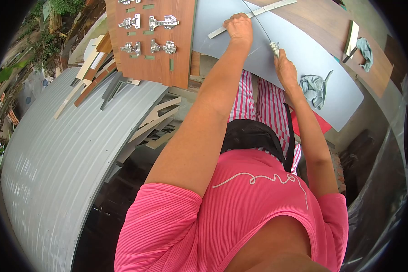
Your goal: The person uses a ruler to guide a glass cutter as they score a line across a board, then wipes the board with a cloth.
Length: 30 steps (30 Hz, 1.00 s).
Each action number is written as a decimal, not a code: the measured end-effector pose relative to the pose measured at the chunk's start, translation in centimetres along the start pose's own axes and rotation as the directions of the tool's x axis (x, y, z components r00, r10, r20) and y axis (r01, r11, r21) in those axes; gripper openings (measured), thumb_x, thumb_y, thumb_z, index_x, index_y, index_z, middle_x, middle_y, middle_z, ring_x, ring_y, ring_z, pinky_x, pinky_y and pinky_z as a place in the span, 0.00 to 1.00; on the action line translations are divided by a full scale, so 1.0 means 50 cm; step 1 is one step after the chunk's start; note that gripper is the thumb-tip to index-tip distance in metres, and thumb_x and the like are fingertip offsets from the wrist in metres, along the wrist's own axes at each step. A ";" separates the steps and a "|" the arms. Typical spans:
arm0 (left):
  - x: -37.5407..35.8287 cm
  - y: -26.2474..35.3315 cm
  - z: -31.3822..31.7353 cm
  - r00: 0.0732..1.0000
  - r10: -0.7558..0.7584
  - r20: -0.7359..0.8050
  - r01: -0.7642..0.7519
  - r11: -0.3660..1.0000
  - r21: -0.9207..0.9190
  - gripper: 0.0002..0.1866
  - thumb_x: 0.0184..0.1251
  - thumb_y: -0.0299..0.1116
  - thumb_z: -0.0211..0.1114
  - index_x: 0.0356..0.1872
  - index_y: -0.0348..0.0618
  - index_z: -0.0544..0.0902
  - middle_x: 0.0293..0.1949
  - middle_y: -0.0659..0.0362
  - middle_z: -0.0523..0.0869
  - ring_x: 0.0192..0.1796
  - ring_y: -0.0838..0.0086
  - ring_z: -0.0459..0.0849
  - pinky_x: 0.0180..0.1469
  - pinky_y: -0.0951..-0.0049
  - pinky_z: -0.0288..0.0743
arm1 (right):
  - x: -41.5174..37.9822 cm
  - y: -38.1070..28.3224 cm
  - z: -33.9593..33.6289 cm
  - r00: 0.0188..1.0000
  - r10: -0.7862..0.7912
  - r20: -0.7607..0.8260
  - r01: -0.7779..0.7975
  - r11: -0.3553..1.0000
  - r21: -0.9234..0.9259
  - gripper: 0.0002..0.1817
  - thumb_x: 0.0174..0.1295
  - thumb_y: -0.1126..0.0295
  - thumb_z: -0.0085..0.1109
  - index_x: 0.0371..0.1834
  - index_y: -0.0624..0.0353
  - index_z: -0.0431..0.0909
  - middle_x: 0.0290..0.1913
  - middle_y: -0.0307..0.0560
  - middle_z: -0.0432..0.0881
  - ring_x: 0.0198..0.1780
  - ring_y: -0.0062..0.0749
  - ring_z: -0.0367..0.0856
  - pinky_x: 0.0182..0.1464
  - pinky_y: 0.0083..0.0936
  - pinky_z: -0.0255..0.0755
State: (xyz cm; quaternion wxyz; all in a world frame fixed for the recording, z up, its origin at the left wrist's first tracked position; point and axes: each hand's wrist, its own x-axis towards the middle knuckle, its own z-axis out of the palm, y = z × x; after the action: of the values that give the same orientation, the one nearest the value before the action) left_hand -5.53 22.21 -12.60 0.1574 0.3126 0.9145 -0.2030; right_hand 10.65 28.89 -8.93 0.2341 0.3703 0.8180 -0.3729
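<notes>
My left hand (pixel 239 28) is closed over a long pale strip (pixel 276 6), pressing it down on a smooth blue-grey board (pixel 324 59). In my right hand (pixel 285 70) is the whitish, wrapped-looking handle (pixel 274 49) of a thin, dark, rod-like tool (pixel 263 29). The tool slants up and away from the hand and crosses the strip just right of my left hand. Its exact kind is too fine to make out. A crumpled grey-green cloth (pixel 313 90) lies on the board, right of my right hand.
A brown wooden panel (pixel 156 68) with several metal hinges (pixel 163 21) stands at left. Offcuts (pixel 88 68) lie on a corrugated metal sheet (pixel 54 149). At right, another wooden board (pixel 371 79) bears a cloth (pixel 365 53) and a pale block (pixel 352 38).
</notes>
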 end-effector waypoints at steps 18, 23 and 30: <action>-0.001 0.002 0.003 0.997 -0.007 -0.074 0.009 1.000 0.022 0.14 0.49 0.31 0.68 0.37 0.40 0.79 0.32 0.60 0.84 0.34 0.72 0.86 0.33 0.69 0.78 | 0.102 -0.074 -0.011 0.994 -0.090 -0.070 0.090 0.996 0.001 0.14 0.65 0.65 0.47 0.51 0.56 0.64 0.32 0.67 0.81 0.39 0.63 0.79 0.42 0.53 0.72; 0.002 0.004 -0.002 1.000 -0.005 -0.029 0.005 1.000 0.007 0.15 0.46 0.31 0.70 0.36 0.40 0.78 0.31 0.60 0.83 0.33 0.71 0.86 0.32 0.70 0.78 | 0.035 -0.021 -0.003 0.999 -0.033 -0.037 0.033 0.999 -0.004 0.13 0.65 0.65 0.47 0.50 0.55 0.65 0.33 0.64 0.81 0.40 0.63 0.80 0.42 0.52 0.72; 0.003 0.007 0.001 0.997 -0.014 -0.070 0.017 0.999 0.042 0.15 0.46 0.32 0.70 0.36 0.41 0.79 0.31 0.60 0.83 0.34 0.71 0.86 0.31 0.71 0.78 | 0.077 -0.063 -0.017 0.997 -0.057 -0.055 0.056 0.998 -0.016 0.13 0.66 0.64 0.47 0.50 0.56 0.65 0.33 0.63 0.82 0.39 0.63 0.80 0.42 0.52 0.72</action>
State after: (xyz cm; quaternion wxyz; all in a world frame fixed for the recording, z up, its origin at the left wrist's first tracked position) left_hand -5.42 22.49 -12.81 0.1173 0.3156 0.9172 -0.2129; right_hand 5.72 29.79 -9.56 0.2035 0.3555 0.8370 -0.3628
